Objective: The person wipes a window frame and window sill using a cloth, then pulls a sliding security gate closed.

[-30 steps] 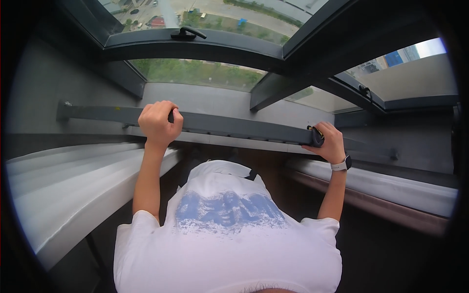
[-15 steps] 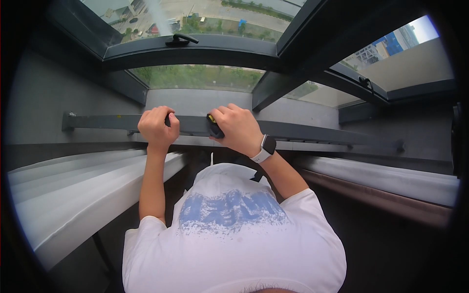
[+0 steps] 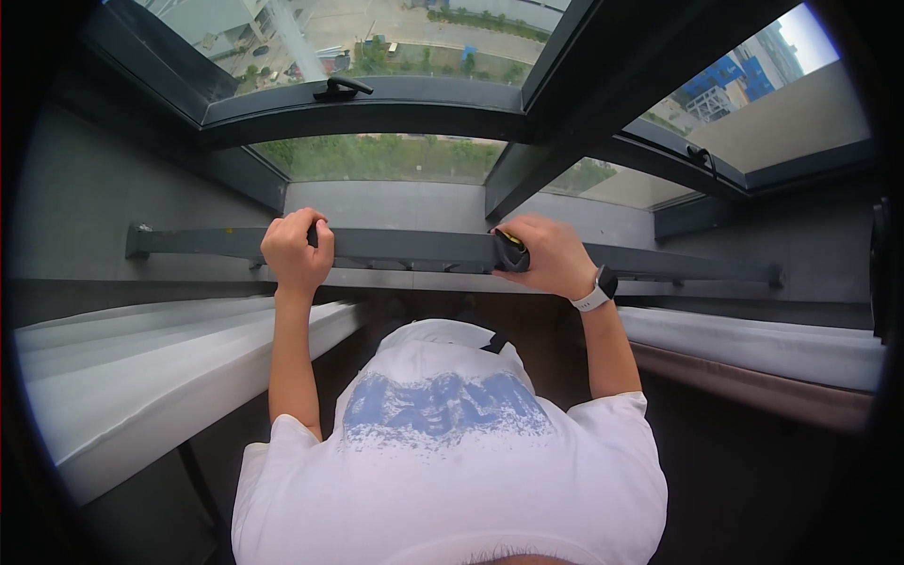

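A grey metal rail (image 3: 410, 247) runs across in front of me below the window. My left hand (image 3: 296, 252) is closed in a fist at the rail's left part. A dark bit shows between its fingers and thumb, but what it is I cannot make out. Farther right, my right hand (image 3: 551, 254) wraps round a small black-and-yellow object (image 3: 511, 252) at the rail. Fingers cover much of that object, so its exact kind is unclear. A watch (image 3: 603, 284) with a pale strap sits on my right wrist.
Dark-framed windows stand beyond the rail, with a black handle (image 3: 343, 88) on the near frame. White padded-looking furniture (image 3: 160, 372) lies at the left. At the right are a white edge (image 3: 753, 344) and a brown one (image 3: 744, 381). A pale ledge (image 3: 386, 202) lies under the glass.
My right hand has moved to the right along the rail with the black-and-yellow object, widening the gap between my hands. My left hand stays nearly in place, still closed.
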